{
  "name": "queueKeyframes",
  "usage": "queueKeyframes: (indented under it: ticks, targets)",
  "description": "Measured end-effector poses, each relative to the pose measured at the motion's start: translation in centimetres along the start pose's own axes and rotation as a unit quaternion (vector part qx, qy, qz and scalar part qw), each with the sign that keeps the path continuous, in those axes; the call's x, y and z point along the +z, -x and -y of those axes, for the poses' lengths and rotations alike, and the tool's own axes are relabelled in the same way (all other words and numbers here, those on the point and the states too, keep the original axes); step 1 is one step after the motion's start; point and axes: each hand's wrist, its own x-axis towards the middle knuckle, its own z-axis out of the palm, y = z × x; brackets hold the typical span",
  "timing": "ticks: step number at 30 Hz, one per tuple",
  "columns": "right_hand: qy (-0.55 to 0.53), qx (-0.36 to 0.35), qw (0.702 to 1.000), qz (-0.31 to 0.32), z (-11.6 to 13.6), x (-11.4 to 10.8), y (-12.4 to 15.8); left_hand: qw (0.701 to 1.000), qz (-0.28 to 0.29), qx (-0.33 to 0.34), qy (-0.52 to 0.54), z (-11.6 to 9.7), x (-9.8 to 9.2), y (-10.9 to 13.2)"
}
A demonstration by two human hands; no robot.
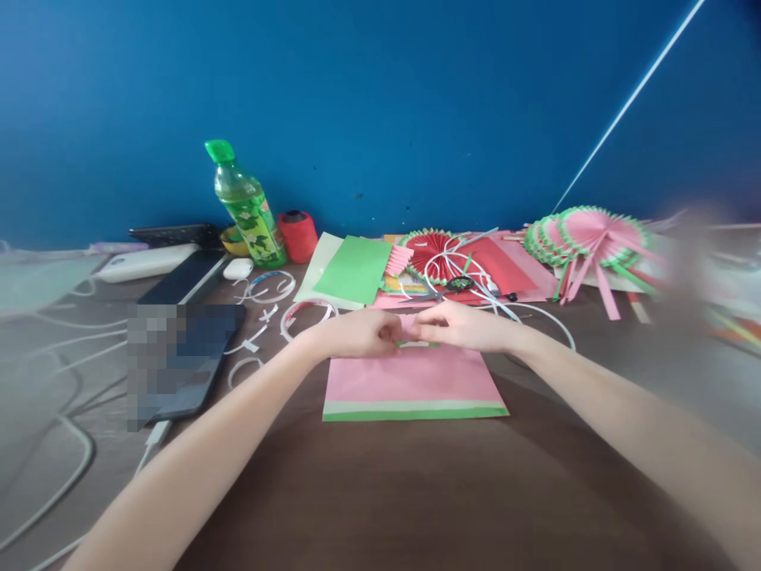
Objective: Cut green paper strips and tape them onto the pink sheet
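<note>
A pink paper sheet (pixel 411 385) with a white and green band along its near edge lies flat on the brown table (pixel 416 492). My left hand (pixel 362 333) and my right hand (pixel 457 325) meet at the sheet's far edge. Both pinch that edge, where a narrow green strip shows between the fingertips. The fingers of both hands are closed on the paper.
Behind the sheet lie green paper (pixel 353 270), scissors (pixel 452 287), white strips and folded pink-and-green paper fans (pixel 586 238). A green bottle (pixel 246 206) and a red thread spool (pixel 298 235) stand by the blue wall. A phone (pixel 196 361) and cables lie at the left.
</note>
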Motion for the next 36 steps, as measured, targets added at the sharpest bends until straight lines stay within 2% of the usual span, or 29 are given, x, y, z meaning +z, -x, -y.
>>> queueKeyframes:
  ticks: [6,11,16,21,33,35,36]
  targets:
    - [-0.009,-0.007,0.998,-0.067,0.6,0.1,0.1,0.999,-0.008,0.004,0.035,-0.6,-0.4,0.3]
    - [-0.036,-0.024,0.997,-0.065,0.5,-0.1,0.2,0.998,-0.031,0.028,0.041,-1.1,-0.5,0.2]
    - [-0.107,-0.031,0.991,-0.07,0.8,-0.4,0.4,0.994,-0.063,0.064,0.067,-1.0,-0.6,0.2]
    - [-0.129,-0.012,0.982,-0.137,1.0,-0.6,0.5,0.991,-0.085,0.053,0.086,-0.9,-1.1,0.4]
    - [-0.131,-0.009,0.977,-0.166,0.1,-0.6,0.1,0.987,-0.109,0.03,0.115,-0.9,-1.4,0.7]
    - [-0.118,-0.02,0.966,-0.227,0.1,-0.5,0.0,0.984,-0.126,0.026,0.121,-0.8,-1.4,0.7]
    - [-0.095,-0.03,0.953,-0.287,0.1,-0.4,0.0,0.982,-0.138,0.023,0.123,-0.8,-1.4,0.6]
